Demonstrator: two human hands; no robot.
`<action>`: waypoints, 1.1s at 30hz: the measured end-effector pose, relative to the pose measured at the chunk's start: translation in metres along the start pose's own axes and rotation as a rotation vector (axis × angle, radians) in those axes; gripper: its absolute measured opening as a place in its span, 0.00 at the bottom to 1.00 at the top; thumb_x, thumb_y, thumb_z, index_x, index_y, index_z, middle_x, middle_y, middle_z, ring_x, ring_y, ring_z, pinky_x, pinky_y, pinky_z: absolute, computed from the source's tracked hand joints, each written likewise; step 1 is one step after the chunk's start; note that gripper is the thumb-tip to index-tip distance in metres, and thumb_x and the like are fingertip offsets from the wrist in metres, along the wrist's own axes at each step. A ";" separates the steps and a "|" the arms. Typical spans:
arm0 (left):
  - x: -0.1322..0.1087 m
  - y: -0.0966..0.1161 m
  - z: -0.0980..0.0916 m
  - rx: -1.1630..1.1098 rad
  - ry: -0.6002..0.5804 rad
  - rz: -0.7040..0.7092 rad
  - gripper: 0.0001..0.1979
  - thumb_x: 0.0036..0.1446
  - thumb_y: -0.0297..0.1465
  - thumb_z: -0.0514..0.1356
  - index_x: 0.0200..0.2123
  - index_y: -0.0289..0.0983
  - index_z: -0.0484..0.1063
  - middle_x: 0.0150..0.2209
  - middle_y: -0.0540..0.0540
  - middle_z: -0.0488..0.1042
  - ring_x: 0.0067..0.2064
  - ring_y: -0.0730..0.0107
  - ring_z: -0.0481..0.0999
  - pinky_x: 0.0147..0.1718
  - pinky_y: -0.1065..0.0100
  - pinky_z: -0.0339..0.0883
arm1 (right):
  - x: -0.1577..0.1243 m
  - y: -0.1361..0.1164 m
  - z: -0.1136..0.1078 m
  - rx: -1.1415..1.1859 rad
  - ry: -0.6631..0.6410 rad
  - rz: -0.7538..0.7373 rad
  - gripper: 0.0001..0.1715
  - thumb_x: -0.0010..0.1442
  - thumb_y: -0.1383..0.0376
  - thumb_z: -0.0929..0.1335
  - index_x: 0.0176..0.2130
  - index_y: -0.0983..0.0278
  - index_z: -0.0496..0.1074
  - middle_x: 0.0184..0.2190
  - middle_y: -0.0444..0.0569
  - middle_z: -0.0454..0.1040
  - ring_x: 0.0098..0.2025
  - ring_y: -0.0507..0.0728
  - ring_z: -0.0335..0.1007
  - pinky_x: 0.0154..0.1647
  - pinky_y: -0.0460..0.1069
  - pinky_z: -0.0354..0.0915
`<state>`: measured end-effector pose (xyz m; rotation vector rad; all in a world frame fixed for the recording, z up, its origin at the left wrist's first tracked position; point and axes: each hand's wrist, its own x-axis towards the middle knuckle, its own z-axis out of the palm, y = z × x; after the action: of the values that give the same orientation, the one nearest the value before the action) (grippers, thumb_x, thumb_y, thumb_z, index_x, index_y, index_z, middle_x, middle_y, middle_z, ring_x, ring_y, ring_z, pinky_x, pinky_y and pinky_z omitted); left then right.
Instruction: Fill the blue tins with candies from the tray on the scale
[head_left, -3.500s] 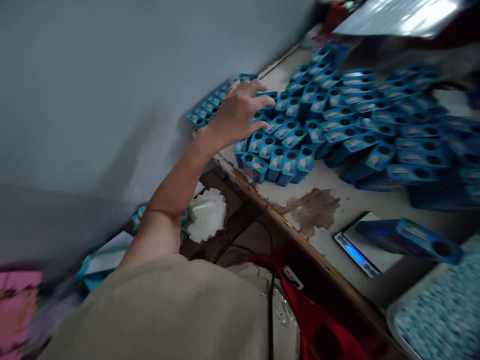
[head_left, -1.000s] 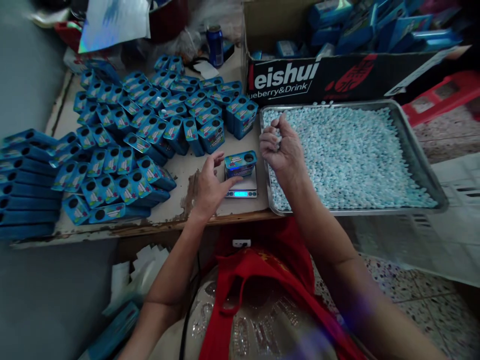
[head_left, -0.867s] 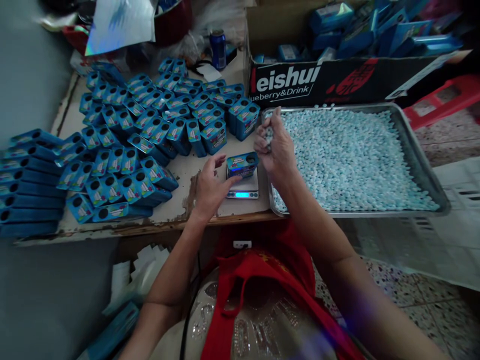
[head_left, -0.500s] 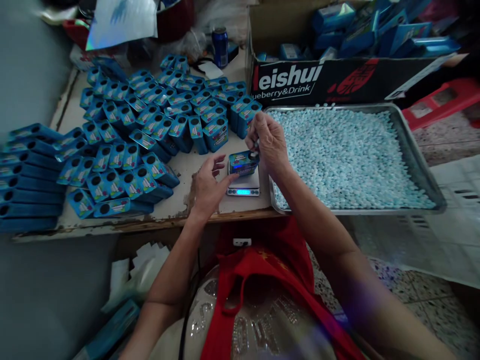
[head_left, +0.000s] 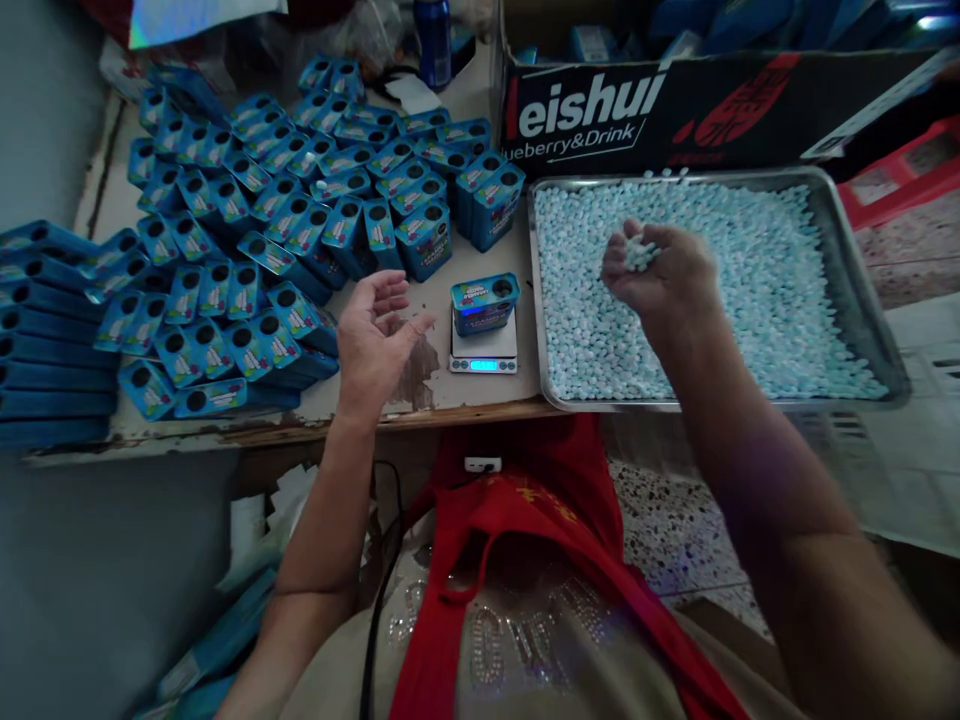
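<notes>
A blue candy tin [head_left: 484,306] with a dark round hole in its top rests on a small digital scale [head_left: 484,358], whose display glows blue. To the left of the scale hovers my left hand [head_left: 373,335], open and holding nothing, thumb pointing toward the tin. My right hand [head_left: 671,275] is over the metal tray [head_left: 892,300], palm turned up and fingers curled round several pale blue candies [head_left: 640,252]. More loose candies [head_left: 600,350] of the same kind cover most of the tray.
Many blue tins [head_left: 247,240] stand packed together on the table's left side. Behind the tray is a black cardboard box [head_left: 600,110] with blue packs inside. A blue can [head_left: 433,45] stands at the back, and a red stool [head_left: 900,180] is at the right.
My right hand has moved from the tin's top to over the tray and turned palm up with candies. My left hand has drawn away from the tin to the left.
</notes>
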<state>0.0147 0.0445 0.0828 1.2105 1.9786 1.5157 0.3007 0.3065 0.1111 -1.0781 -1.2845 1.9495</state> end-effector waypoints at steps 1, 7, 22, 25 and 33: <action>0.002 0.002 0.000 0.003 -0.006 -0.008 0.30 0.57 0.33 0.79 0.61 0.44 0.77 0.58 0.43 0.82 0.57 0.55 0.85 0.55 0.57 0.84 | -0.008 0.003 -0.004 -0.012 -0.002 0.073 0.12 0.67 0.65 0.73 0.34 0.55 0.68 0.28 0.43 0.65 0.26 0.54 0.60 0.24 0.49 0.57; 0.004 0.005 0.000 0.002 -0.014 -0.002 0.30 0.58 0.34 0.78 0.62 0.44 0.76 0.59 0.42 0.82 0.57 0.55 0.84 0.56 0.57 0.84 | -0.032 0.010 0.012 -0.128 -0.006 0.208 0.10 0.62 0.67 0.77 0.35 0.60 0.73 0.27 0.44 0.69 0.24 0.49 0.54 0.21 0.46 0.48; -0.005 0.010 0.004 0.009 -0.060 -0.002 0.29 0.58 0.33 0.80 0.61 0.43 0.78 0.56 0.43 0.84 0.55 0.54 0.86 0.55 0.55 0.83 | -0.022 -0.011 0.101 -0.338 -0.421 -0.063 0.18 0.63 0.55 0.84 0.33 0.61 0.79 0.23 0.43 0.69 0.21 0.48 0.55 0.19 0.47 0.47; -0.001 0.019 0.023 0.119 -0.055 0.096 0.29 0.60 0.33 0.81 0.62 0.43 0.78 0.60 0.41 0.83 0.62 0.49 0.83 0.64 0.49 0.79 | -0.021 -0.010 0.102 -0.423 -0.448 -0.076 0.19 0.62 0.52 0.84 0.32 0.60 0.81 0.20 0.41 0.66 0.20 0.49 0.51 0.20 0.47 0.43; 0.017 0.067 0.039 0.551 -0.326 0.278 0.15 0.68 0.27 0.75 0.57 0.38 0.82 0.55 0.34 0.83 0.62 0.37 0.82 0.61 0.43 0.81 | 0.013 -0.002 0.113 -0.552 -0.209 -0.429 0.10 0.68 0.55 0.75 0.43 0.59 0.80 0.24 0.41 0.66 0.25 0.54 0.56 0.27 0.49 0.51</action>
<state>0.0603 0.0849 0.1334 1.8804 2.1241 0.8068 0.1977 0.2644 0.1336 -0.7513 -2.0536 1.4438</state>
